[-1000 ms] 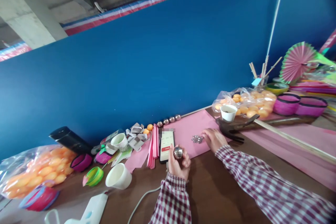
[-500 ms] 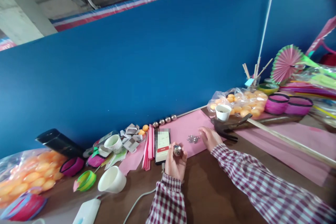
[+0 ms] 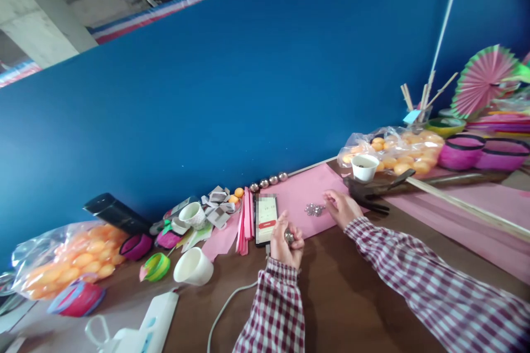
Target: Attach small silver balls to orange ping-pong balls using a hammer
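Observation:
A shiny silver metal ball (image 3: 289, 237) sits in my left hand (image 3: 285, 248), whose fingers curl round it above the brown table. To the right, a small heap of silver rhinestones or beads (image 3: 314, 209) lies on a sheet of pink paper (image 3: 298, 190). At the heap's right edge is my right hand (image 3: 343, 208), fingers loosely bent and slightly apart; nothing shows in them. Several similar silver balls (image 3: 274, 180) stand in a row along the blue wall. A phone (image 3: 266, 218) with a lit screen lies just behind my left hand.
A hammer (image 3: 368, 198) lies right of my right hand, near a white cup (image 3: 364, 167) and a bag of orange balls (image 3: 414, 154). White cups (image 3: 194, 266), a power strip (image 3: 159, 320) and another bag of orange balls (image 3: 83, 259) occupy the left. A cable (image 3: 223, 309) crosses the front.
The view has shifted, so the table things appear moved. My left hand has turned and its fingers close further round the silver ball. My right hand stays beside the heap.

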### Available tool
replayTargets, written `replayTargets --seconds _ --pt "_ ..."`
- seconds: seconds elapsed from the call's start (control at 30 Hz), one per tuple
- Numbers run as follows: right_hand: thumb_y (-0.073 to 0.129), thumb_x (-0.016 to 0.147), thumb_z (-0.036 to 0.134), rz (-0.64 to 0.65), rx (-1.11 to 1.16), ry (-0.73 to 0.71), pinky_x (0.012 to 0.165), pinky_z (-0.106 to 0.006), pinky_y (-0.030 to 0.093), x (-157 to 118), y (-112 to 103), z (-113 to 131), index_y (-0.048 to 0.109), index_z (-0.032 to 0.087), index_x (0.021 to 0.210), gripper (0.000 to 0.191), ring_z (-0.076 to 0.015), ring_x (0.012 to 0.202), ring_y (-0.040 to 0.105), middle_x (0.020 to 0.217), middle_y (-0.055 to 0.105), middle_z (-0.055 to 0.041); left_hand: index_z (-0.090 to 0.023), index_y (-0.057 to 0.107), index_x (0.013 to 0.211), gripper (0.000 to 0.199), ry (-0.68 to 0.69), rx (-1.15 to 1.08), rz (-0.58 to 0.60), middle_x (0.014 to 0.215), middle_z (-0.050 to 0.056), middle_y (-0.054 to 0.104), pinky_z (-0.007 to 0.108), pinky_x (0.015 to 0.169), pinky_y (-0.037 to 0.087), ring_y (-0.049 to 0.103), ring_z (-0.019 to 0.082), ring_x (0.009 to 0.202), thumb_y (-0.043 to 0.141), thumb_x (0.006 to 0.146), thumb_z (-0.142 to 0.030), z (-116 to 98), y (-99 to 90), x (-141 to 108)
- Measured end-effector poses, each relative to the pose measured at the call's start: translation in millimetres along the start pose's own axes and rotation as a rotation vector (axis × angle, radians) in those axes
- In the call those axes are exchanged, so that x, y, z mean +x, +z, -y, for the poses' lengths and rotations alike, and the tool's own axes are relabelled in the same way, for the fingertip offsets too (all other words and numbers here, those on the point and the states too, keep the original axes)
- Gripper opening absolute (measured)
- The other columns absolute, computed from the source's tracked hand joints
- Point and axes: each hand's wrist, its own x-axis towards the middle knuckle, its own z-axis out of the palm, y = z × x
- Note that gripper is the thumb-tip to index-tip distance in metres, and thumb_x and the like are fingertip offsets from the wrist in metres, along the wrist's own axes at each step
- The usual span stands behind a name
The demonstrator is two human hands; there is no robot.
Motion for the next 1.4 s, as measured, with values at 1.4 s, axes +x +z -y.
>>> replayTargets --seconds 1.4 --pt "0.042 0.077 0.024 0.075 -0.273 -0.158 0.069 -0.026 0.034 -4 -8 3 0.059 0.02 0.075 0.017 -0.0166 0.07 0.05 0.074 0.061 -0.0033 -0.013 0.052 0.073 0.022 -0.078 -0.079 0.127 0.07 0.005 0.056 0.015 0.043 0.039 0.054 0.009 0.057 0.053 0.073 -0.036 7 4.9 -9"
